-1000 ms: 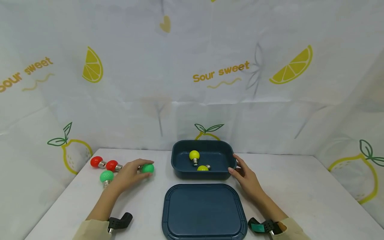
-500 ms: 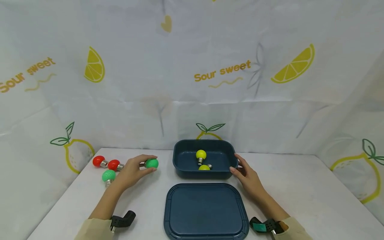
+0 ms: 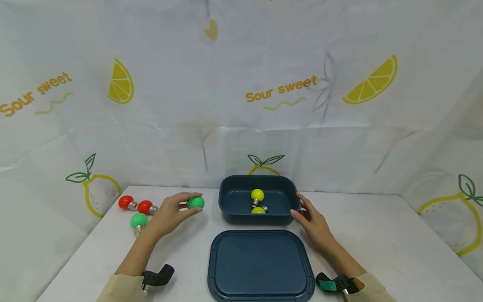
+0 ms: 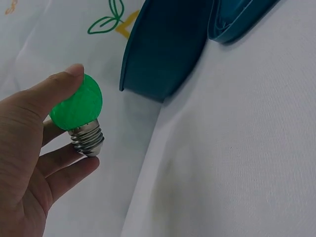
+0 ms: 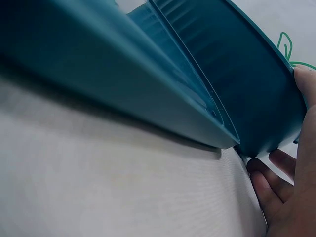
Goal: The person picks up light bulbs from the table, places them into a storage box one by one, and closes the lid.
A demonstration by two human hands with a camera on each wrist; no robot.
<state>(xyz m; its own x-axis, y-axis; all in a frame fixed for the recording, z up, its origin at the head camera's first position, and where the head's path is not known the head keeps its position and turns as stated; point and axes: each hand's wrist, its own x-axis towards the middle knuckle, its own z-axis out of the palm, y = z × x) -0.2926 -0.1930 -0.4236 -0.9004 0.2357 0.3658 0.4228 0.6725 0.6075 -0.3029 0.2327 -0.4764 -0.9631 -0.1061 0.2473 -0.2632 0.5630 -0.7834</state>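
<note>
My left hand (image 3: 170,216) pinches a green light bulb (image 3: 196,202) between thumb and fingers, above the table and left of the dark blue box. In the left wrist view the bulb's metal screw base (image 4: 88,138) points down, with a fingertip under it. My right hand (image 3: 316,228) holds the right end of the box (image 3: 241,219); in the right wrist view the thumb lies at its rim and the fingers are low along its wall (image 5: 252,98). Inside the box lie two yellow bulbs (image 3: 258,194), the nearer one partly hidden by the front wall.
In front of the box lies a flat dark blue lid (image 3: 260,264). Left of my left hand are two red bulbs (image 3: 125,202) and another green bulb (image 3: 138,220) on the white table (image 3: 377,243). A lemon-print cloth (image 3: 170,105) hangs behind.
My left hand has lifted the green bulb off the table and moved it slightly right, towards the box. The right hand stays on the box. The whole view has shifted slightly.
</note>
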